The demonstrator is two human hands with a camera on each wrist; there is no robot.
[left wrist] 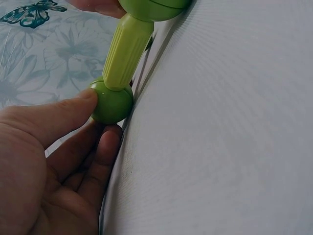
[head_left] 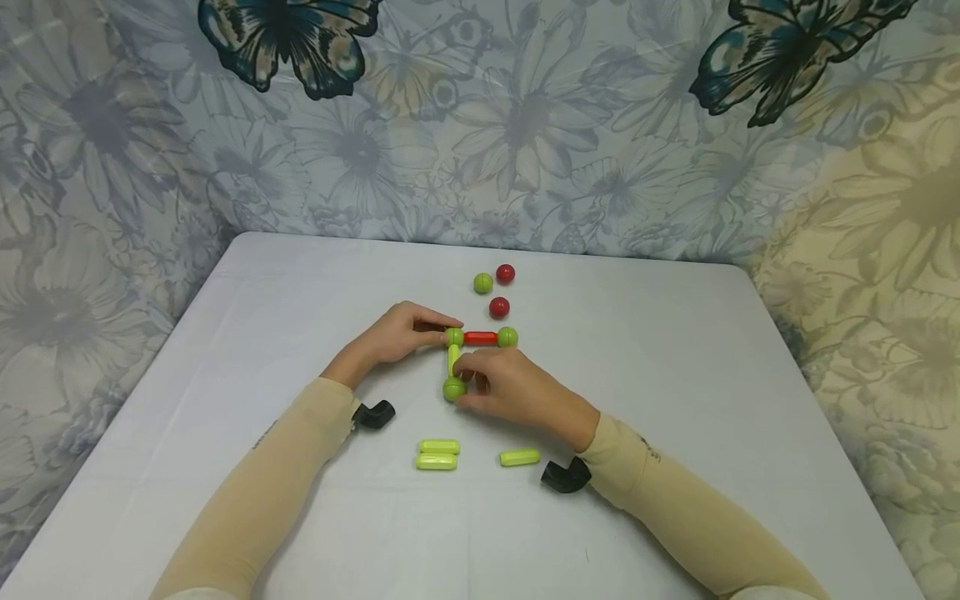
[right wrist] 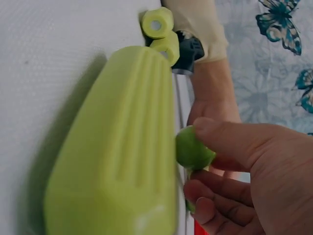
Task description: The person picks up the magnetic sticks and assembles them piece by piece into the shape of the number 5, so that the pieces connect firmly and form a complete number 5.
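Note:
An L-shaped build of balls and rods lies on the white table [head_left: 637,350]. My left hand [head_left: 401,333] pinches its corner green ball [head_left: 454,336] between thumb and fingers, seen close up in the left wrist view. From that ball a red rod [head_left: 480,337] runs right to another green ball [head_left: 507,337]. A yellow-green rod [head_left: 453,357] runs from the corner toward me, ending at a near green ball [head_left: 453,389]. Around this near ball my right hand [head_left: 517,387] closes thumb and fingers, with the thumb on it in the right wrist view.
Beyond the build sit two red balls [head_left: 499,307] and a loose green ball [head_left: 483,283]. Nearer me, two yellow-green rods [head_left: 437,462] lie side by side, and a single rod [head_left: 520,457] lies by the right wrist's black camera [head_left: 566,477]. Floral cloth [head_left: 525,150] hangs behind the table.

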